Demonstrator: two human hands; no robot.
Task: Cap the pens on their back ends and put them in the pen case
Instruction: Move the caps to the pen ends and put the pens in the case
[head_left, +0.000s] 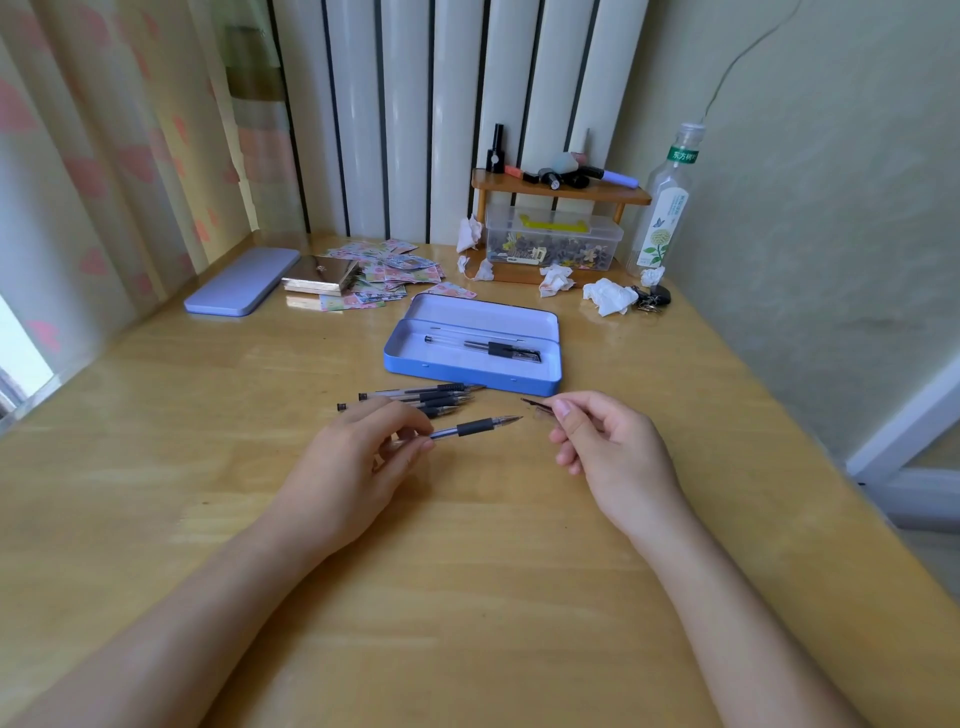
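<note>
I see a wooden counter (467, 597) against a ribbed wall, the open pen case (470, 358) holding one pen. My left hand (358, 457) pinches an uncapped pen (475, 427); my right hand (608, 441) pinches its cap (537, 405), just apart from the tip.

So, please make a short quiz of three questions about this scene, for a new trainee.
1. True or false: the pen case lies open.
2. Which hand holds the uncapped pen? A) left B) right
3. What does the right hand pinch?

Key:
1. True; one pen in the case is already inside.
2. A, the left hand.
3. A pen cap, apart from the pen's tip.
</note>
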